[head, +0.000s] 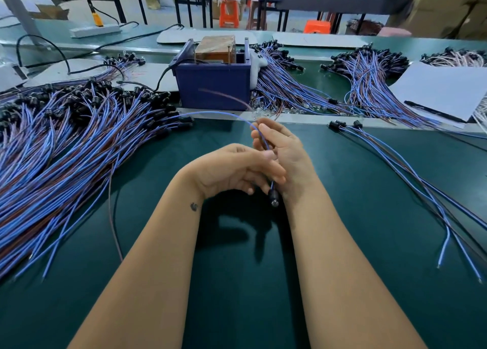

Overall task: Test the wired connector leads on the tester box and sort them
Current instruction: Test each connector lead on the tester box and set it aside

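One lead [264,143] is held above the middle of the green desk [342,190], its black connector [274,199] hanging at the wrists and blue wire arcing toward the tester box [213,85] at the far edge. Right hand [284,151] stands upright, fingers pinching the wire. Left hand [234,169], fingers loosely curled, lies across it touching the wire; grip unclear. Big lead pile [66,143] at the left edge, few sorted leads [395,153] at the right.

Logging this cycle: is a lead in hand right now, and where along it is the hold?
Yes, one lead. The right hand and left hand hold its blue wire partway along; the black connector hangs free below them.
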